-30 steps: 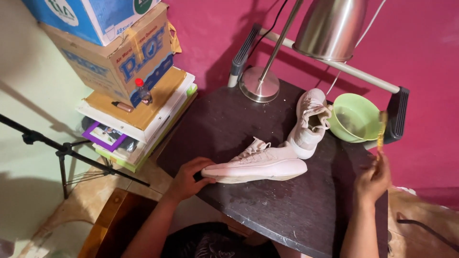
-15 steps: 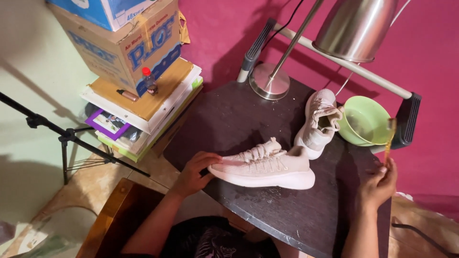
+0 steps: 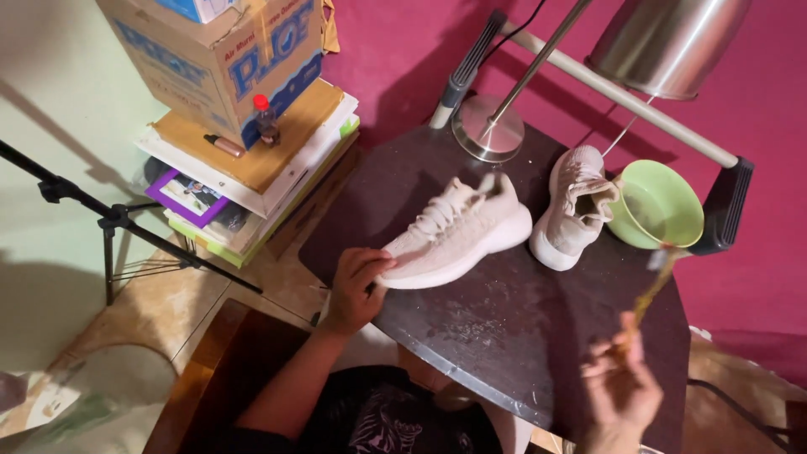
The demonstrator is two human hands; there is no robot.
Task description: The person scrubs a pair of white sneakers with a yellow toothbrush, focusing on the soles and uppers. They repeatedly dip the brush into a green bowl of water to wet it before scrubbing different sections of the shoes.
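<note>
A pale pink sneaker [image 3: 461, 231] lies on the dark round table [image 3: 504, 328], its toe toward me. My left hand [image 3: 355, 287] grips that toe at the table's near left edge. My right hand [image 3: 620, 388] is raised over the table's right side, closed on a thin yellowish brush [image 3: 651, 290], which is blurred and points up toward a green bowl [image 3: 657, 206]. A second matching sneaker [image 3: 573, 208] stands beside the bowl.
A metal desk lamp, base [image 3: 487, 130] and shade [image 3: 664, 42], rises at the back of the table. To the left stands a stack of books and cardboard boxes [image 3: 244, 109] with a small red-capped bottle [image 3: 266, 119]. A black tripod leg [image 3: 118, 220] crosses the floor.
The near sneaker has turned so its heel swings toward the lamp base. My right hand has dropped lower and nearer with the brush. The camera has shifted closer.
</note>
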